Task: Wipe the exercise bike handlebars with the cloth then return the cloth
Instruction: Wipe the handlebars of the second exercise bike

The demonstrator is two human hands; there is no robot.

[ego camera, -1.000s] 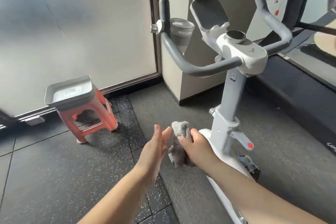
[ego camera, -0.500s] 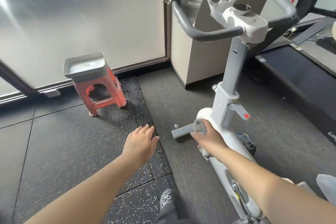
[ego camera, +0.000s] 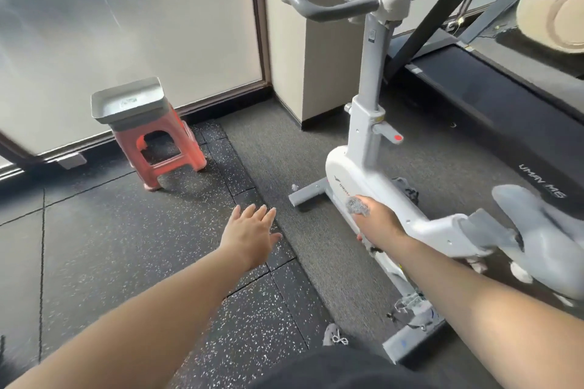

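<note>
Beside the bike frame [ego camera: 363, 180], your right hand [ego camera: 377, 219] grips the bunched cloth [ego camera: 357, 206] — probably bound for the tray [ego camera: 126, 104]; your left hand [ego camera: 249, 230] hangs open, empty.

Left hand [ego camera: 251, 232] flat, fingers straight; right hand [ego camera: 377, 221] fisted.

Floor: dark speckled rubber floor tiles [ego camera: 104, 249] on the left, a grey ribbed carpet strip [ego camera: 284, 148] beside them.
Wall: frosted glass wall panel [ego camera: 126, 25], glowing with daylight, in a dark frame.
Pillar: beige square pillar [ego camera: 328, 66] with a black base.
Furniture: coral plastic stool [ego camera: 167, 155] carrying a grey rectangular tray [ego camera: 129, 104].
Right side: black treadmill deck [ego camera: 493, 98].
</note>
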